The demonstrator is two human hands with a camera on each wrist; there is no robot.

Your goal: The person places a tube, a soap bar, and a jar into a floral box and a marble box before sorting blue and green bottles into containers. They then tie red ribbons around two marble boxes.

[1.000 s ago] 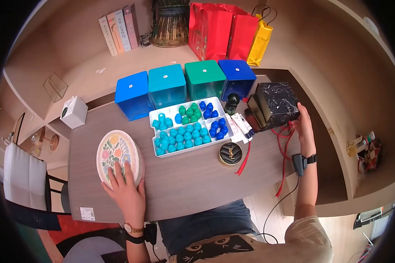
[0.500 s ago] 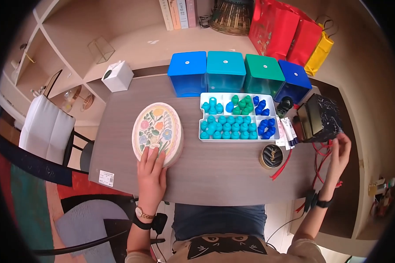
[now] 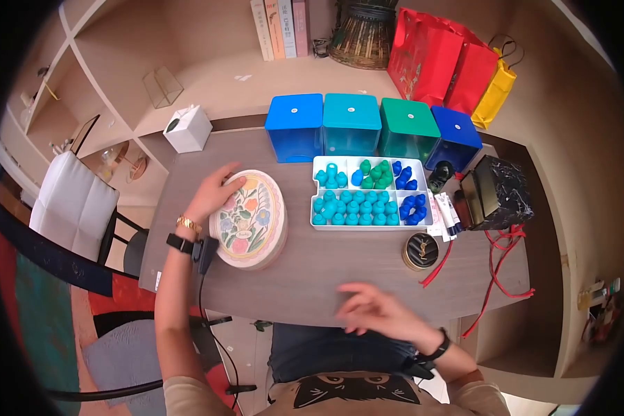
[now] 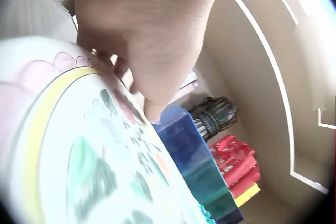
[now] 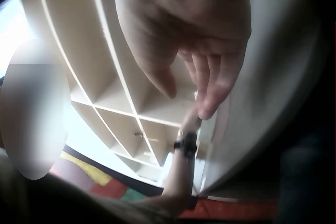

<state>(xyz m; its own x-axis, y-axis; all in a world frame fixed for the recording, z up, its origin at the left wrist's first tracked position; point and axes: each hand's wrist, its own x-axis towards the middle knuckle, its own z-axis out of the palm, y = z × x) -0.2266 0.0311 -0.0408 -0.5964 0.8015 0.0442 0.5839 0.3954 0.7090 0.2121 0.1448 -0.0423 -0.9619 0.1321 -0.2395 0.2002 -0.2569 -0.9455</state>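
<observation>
On the left of the desk lies an oval box with a floral lid (image 3: 251, 218), (image 4: 115, 150). My left hand (image 3: 215, 195), (image 4: 147, 35) grips its far left edge, one digit on the lid and the other fingers round the side. Blurred by motion, my right hand (image 3: 378, 312), (image 5: 194, 40) hangs in the air over the desk's front edge with relaxed fingers, holding nothing.
A white tray (image 3: 367, 227) holds teal, green and blue pieces, with four lidded bins (image 3: 295, 128) behind it. On the right are a round black case (image 3: 421, 251), tubes (image 3: 448, 211), a black marbled box (image 3: 509, 194) and red ribbons (image 3: 496, 270).
My left hand has gone from the oval box's near end to its far left edge. Away from the marbled box, my right hand has moved left and nearer the body. The head view has shifted.
</observation>
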